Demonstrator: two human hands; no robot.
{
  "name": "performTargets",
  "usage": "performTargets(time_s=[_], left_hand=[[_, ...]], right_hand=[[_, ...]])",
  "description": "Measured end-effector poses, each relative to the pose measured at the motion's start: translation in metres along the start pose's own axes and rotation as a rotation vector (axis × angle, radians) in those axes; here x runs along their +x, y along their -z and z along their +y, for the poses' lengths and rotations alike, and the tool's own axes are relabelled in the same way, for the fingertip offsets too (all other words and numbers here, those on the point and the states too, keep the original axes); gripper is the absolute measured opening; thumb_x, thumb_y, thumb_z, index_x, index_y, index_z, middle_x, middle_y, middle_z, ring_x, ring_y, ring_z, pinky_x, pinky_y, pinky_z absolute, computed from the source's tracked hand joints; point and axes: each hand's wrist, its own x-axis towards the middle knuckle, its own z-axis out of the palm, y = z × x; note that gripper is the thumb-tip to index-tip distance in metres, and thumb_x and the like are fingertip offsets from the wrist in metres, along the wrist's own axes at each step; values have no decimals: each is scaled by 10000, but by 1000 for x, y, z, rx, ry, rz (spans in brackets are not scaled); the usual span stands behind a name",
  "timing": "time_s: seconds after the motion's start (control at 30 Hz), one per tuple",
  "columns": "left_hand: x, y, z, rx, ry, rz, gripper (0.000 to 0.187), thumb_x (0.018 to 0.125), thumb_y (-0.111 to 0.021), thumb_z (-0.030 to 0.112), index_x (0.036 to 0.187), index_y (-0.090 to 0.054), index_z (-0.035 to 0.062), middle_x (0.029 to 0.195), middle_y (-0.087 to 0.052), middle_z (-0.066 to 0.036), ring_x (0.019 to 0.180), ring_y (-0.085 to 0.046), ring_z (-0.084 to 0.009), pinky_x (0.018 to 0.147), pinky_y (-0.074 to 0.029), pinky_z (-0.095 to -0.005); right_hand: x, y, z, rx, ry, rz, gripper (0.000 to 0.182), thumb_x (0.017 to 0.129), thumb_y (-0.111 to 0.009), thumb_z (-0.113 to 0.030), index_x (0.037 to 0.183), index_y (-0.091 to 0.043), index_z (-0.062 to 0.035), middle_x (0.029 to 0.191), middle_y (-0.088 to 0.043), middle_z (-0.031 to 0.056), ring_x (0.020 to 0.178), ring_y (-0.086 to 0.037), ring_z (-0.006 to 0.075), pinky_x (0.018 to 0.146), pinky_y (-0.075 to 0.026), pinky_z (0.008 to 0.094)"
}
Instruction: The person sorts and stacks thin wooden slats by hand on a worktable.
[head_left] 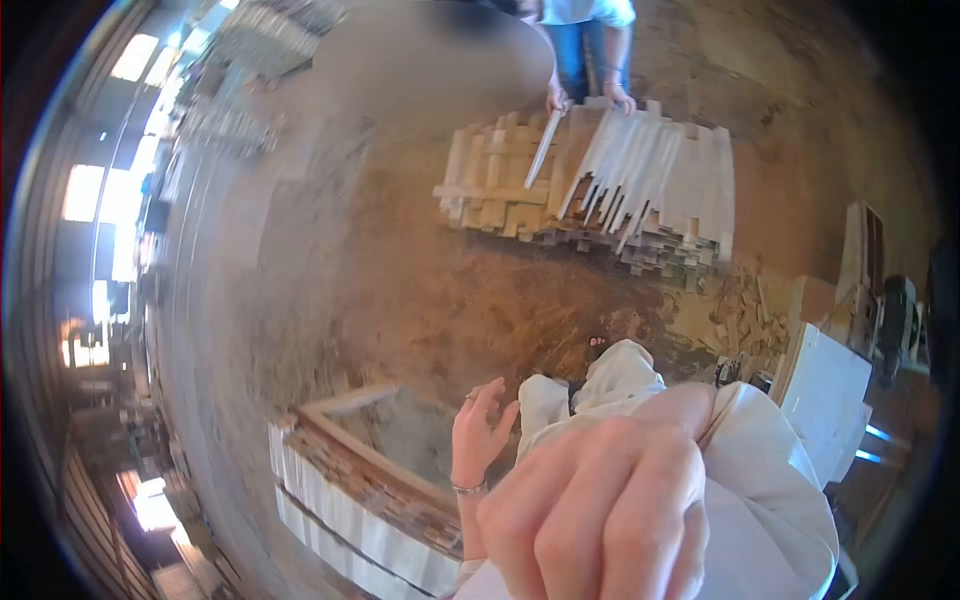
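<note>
My right hand is raised very close to the camera, its fingers curled with the knuckles towards me. The inside of that hand is hidden, so I cannot make out whether anything is in it. Lower and to the left, my left hand hangs in the air with a metal bracelet on its wrist. Its fingers are loosely bent, the thumb stands apart, and nothing shows in it. Nearest to this hand is a wooden frame, with long pale strips beside it.
Across the floor lies a wide stack of wooden slats. A co-worker stands behind it, one hand on the slats, the other holding a thin pale strip. Wood scraps and a white panel are on my right.
</note>
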Motion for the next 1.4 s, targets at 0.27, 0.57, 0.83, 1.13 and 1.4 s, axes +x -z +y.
performTargets(time_s=[0.27,0.57,0.83,1.13,1.4], left_hand=[[170,-14,-1,-69,-156,-181,353,860,-760,228,1171,-661,93,1016,-686,-90,832,-661,-278,721,-543,-386],[339,-39,-54,-135,-222,-381,385,865,-745,254,1189,-657,65,1048,-689,-135,904,-663,-319,787,-551,-408],[442,-35,-78,42,-125,-450,404,866,-743,299,1177,-655,56,1037,-712,-134,975,-681,-321,808,-557,-427],[443,-65,-37,108,-274,-486,452,869,-726,366,1174,-663,39,1039,-708,-173,949,-691,-353,813,-564,-451],[434,-79,21,55,-242,-479,453,876,-721,393,1193,-670,74,1012,-718,-143,938,-694,-319,815,-558,-435]], right_hand=[[18,85,-6,-173,-73,233,251,1013,-617,-297,930,-670,-65,864,-678,41,743,-634,225,675,-496,340],[71,219,26,-244,-238,484,269,1039,-565,-295,882,-614,-82,808,-664,16,706,-606,162,646,-457,285],[126,289,-5,-347,-151,936,266,1049,-551,-307,878,-564,-103,758,-612,7,687,-495,137,645,-408,276],[167,294,-41,-230,144,597,390,973,-662,-444,962,-604,-58,812,-667,71,610,-581,155,620,-439,313],[92,281,-130,-709,-530,57,495,961,-680,-439,1173,-664,8,1128,-700,154,973,-681,314,884,-534,434]])
